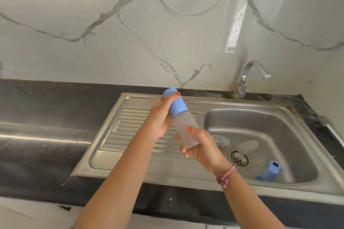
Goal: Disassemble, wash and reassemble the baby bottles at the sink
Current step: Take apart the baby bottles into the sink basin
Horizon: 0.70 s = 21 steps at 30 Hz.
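Two hands are raised at frame centre over the draining board (130,128). A baby bottle (183,126), tilted with its blue cap (175,102) toward the upper left, is gripped at the cap by the curled left hand (161,117) and at the clear base by the right hand (201,147). Loose bottle parts (271,171) are seen in the sink basin (279,122), lower right, near the drain (239,159).

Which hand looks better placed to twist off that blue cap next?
The left hand, probably. Its fingers already wrap the blue cap, while the right hand grips the clear bottle near its base and can steady it.
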### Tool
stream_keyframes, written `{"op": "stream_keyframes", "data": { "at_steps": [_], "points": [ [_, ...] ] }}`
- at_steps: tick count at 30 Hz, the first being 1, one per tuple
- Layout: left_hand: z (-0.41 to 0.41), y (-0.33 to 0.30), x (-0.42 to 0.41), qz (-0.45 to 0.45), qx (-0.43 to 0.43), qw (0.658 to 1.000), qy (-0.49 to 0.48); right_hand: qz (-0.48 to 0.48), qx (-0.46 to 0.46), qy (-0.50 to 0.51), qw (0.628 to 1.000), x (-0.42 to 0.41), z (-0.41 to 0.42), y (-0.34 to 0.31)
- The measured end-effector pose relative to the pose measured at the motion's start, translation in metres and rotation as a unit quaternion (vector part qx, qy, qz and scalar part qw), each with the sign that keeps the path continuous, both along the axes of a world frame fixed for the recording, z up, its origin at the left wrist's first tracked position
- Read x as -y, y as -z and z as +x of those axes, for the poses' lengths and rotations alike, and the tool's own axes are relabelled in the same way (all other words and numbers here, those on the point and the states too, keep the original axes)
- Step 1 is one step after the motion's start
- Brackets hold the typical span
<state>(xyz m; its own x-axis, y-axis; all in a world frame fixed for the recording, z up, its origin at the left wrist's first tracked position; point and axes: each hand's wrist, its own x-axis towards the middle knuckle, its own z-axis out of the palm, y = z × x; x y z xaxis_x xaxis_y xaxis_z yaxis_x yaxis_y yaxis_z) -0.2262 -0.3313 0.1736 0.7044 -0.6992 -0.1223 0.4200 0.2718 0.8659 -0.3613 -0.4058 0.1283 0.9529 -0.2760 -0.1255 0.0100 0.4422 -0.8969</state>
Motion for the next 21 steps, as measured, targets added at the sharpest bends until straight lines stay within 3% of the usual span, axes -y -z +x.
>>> {"op": "stream_keyframes", "data": {
  "at_steps": [1,3,4,5,6,8,9,11,14,16,17,19,21],
  "points": [
    [-0.006,0.001,0.004,0.032,0.018,0.999,-0.002,-0.114,-0.029,0.047,0.992,0.007,-0.008,-0.001],
    [-0.022,0.003,0.014,0.061,0.027,0.998,-0.010,-0.376,-0.085,0.121,0.915,0.021,-0.025,0.001],
    [-0.031,0.003,0.021,0.077,0.030,0.996,-0.018,-0.454,-0.098,0.128,0.876,0.026,-0.033,0.003],
    [-0.040,0.003,0.029,0.098,0.037,0.994,-0.031,-0.466,-0.104,0.116,0.871,0.029,-0.039,0.005],
    [-0.049,0.004,0.036,0.119,0.046,0.991,-0.045,-0.415,-0.101,0.093,0.899,0.031,-0.045,0.006],
    [-0.065,0.005,0.050,0.113,0.010,0.992,-0.060,-0.205,-0.086,0.028,0.975,0.039,-0.059,0.004],
    [-0.073,0.005,0.055,0.086,-0.023,0.995,-0.048,-0.095,-0.074,-0.007,0.993,0.045,-0.067,0.004],
    [-0.087,0.008,0.062,0.003,-0.062,0.998,-0.007,0.058,-0.043,-0.071,0.995,0.058,-0.083,0.008],
    [-0.113,0.013,0.071,-0.137,-0.120,0.983,0.023,0.196,0.011,-0.139,0.971,0.067,-0.103,0.019],
    [-0.125,0.019,0.077,-0.183,-0.156,0.970,0.027,0.229,0.022,-0.153,0.961,0.069,-0.113,0.025],
    [-0.129,0.022,0.081,-0.163,-0.154,0.974,0.025,0.227,0.022,-0.149,0.962,0.071,-0.118,0.025],
    [-0.134,0.027,0.084,-0.020,-0.094,0.994,0.048,0.164,0.006,-0.105,0.981,0.074,-0.128,0.022],
    [-0.139,0.035,0.083,0.157,-0.011,0.981,0.111,0.008,-0.036,-0.032,0.999,0.078,-0.134,0.020]
  ]
}}
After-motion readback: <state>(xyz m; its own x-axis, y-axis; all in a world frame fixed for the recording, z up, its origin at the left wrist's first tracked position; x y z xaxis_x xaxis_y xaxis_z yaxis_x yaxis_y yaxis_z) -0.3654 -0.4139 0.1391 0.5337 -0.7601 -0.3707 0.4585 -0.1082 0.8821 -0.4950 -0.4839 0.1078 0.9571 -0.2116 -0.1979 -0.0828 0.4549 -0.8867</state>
